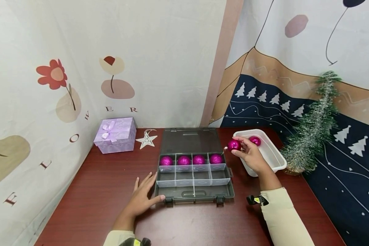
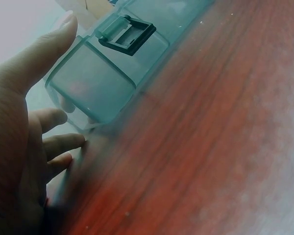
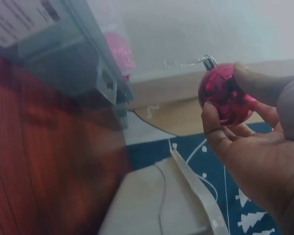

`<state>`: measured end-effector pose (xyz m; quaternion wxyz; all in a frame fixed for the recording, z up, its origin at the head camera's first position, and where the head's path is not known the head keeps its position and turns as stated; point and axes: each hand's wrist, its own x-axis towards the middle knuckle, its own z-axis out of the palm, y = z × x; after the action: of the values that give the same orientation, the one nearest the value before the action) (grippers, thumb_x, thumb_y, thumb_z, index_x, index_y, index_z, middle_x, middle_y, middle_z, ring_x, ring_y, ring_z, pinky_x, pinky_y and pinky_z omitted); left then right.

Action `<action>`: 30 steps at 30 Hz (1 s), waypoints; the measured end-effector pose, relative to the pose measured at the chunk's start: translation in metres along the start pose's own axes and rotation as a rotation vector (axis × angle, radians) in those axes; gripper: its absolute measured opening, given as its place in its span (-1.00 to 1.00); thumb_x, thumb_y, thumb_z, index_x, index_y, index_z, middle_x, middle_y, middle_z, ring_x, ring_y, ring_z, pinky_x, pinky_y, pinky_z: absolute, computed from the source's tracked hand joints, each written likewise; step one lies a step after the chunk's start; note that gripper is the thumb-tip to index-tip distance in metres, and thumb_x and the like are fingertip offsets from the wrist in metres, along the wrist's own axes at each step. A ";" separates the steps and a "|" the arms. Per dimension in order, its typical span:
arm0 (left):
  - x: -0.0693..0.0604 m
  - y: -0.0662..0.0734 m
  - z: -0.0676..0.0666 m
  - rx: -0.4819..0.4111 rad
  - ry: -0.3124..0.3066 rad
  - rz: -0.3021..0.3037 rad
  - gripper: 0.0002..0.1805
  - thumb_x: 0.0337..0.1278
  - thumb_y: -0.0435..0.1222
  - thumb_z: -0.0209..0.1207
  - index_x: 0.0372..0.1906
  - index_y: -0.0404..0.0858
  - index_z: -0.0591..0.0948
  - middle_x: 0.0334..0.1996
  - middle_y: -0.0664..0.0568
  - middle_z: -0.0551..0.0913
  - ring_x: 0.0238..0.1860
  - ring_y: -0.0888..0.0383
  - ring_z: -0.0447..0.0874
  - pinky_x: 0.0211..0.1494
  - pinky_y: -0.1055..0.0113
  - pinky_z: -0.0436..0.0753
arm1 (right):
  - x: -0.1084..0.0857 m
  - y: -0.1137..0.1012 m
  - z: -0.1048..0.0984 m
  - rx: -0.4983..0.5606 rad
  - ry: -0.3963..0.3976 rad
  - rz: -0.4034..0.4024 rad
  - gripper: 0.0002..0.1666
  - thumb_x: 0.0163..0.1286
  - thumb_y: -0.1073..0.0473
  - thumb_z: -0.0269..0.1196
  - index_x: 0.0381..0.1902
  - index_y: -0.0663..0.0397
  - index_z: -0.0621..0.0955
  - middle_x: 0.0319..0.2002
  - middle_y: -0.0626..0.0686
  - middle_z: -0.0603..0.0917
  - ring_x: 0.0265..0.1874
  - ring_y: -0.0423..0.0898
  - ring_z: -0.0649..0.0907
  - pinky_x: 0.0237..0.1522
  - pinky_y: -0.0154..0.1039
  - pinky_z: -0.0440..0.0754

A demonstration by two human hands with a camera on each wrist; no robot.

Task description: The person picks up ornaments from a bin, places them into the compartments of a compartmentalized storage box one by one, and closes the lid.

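Right hand (image 1: 251,156): thumb and fingers pinching shiny magenta bauble (image 1: 234,145), metal cap facing compartment box (image 1: 179,192)
Bauble position: raised, between box and interior of white tray (image 1: 269,152)
Left hand (image 1: 142,197): fingers spread, at box's left front corner
Box: lid open; back row holds four glitter balls (image 1: 183,160), one per compartment
Tray: holds second bauble (image 1: 255,140)
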<state>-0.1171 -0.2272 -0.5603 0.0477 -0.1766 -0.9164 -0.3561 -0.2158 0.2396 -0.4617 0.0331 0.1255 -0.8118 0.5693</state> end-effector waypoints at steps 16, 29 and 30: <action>0.000 -0.003 0.001 0.012 -0.003 -0.001 0.12 0.16 0.19 0.44 0.71 -0.24 0.30 0.63 -0.26 0.44 0.69 -0.40 0.25 0.65 -0.63 -0.26 | 0.005 -0.006 0.037 0.054 -0.070 -0.024 -0.33 0.53 0.32 0.39 0.54 0.16 0.49 0.32 0.38 0.64 0.12 -0.06 0.68 0.09 -0.50 0.75; 0.000 -0.003 0.001 0.016 -0.002 -0.001 0.13 0.16 0.20 0.44 0.71 -0.24 0.30 0.63 -0.26 0.44 0.69 -0.40 0.25 0.65 -0.63 -0.26 | 0.009 -0.017 0.072 0.066 -0.130 -0.117 -0.36 0.48 0.42 0.39 0.48 0.30 0.53 0.35 0.38 0.58 0.22 0.25 0.68 0.10 -0.50 0.72; -0.001 -0.003 0.001 0.014 -0.002 -0.004 0.13 0.16 0.20 0.44 0.71 -0.24 0.30 0.63 -0.26 0.44 0.69 -0.39 0.25 0.65 -0.63 -0.26 | 0.009 -0.017 0.075 0.055 -0.137 -0.126 -0.37 0.48 0.42 0.39 0.47 0.29 0.54 0.34 0.38 0.58 0.22 0.27 0.68 0.10 -0.50 0.72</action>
<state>-0.1175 -0.2282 -0.5630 0.0471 -0.1747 -0.9193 -0.3494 -0.2139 0.1624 -0.4703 0.0096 0.2157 -0.7869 0.5781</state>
